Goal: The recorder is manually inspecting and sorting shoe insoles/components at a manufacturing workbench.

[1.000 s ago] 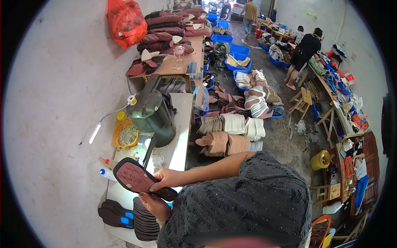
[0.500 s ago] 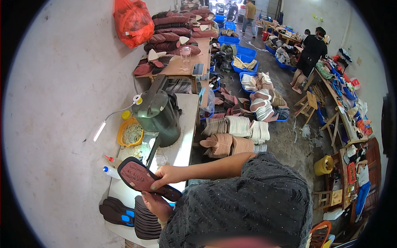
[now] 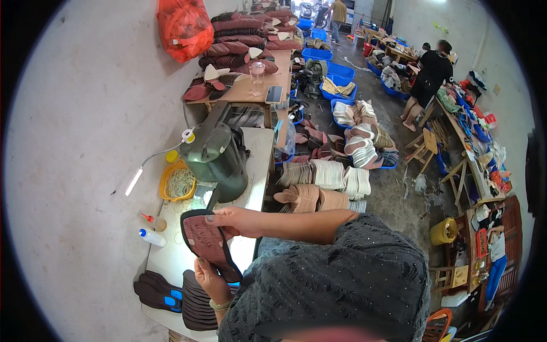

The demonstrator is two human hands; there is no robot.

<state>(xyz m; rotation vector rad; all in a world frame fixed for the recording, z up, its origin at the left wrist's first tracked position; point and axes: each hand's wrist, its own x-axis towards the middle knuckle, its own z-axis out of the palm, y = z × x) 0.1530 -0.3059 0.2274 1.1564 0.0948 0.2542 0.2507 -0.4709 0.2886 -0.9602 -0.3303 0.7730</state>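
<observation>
Between my two hands a dark red shoe sole (image 3: 205,236) with a black rim is held tilted above the white worktable (image 3: 162,259). My right hand (image 3: 231,221) grips its upper edge, thumb on the red face. My left hand (image 3: 209,279), a bracelet on the wrist, is closed on its lower side; some of its fingers are hidden behind the sole. Close to my left hand a row of dark soles (image 3: 196,305) stands stacked. Beside that lie black soles (image 3: 154,288) with blue patches.
A green machine (image 3: 216,162) stands on the table by a yellow basket (image 3: 178,181) of thin cords. A white bottle (image 3: 152,237) and a red-tipped bottle (image 3: 154,221) sit near the wall. Stacked soles (image 3: 327,176) lie to the right. A co-worker (image 3: 431,77) stands farther off.
The sole has swung more upright and shifted slightly right. My right hand has moved up to its upper edge, and my left hand now holds it lower on the side.
</observation>
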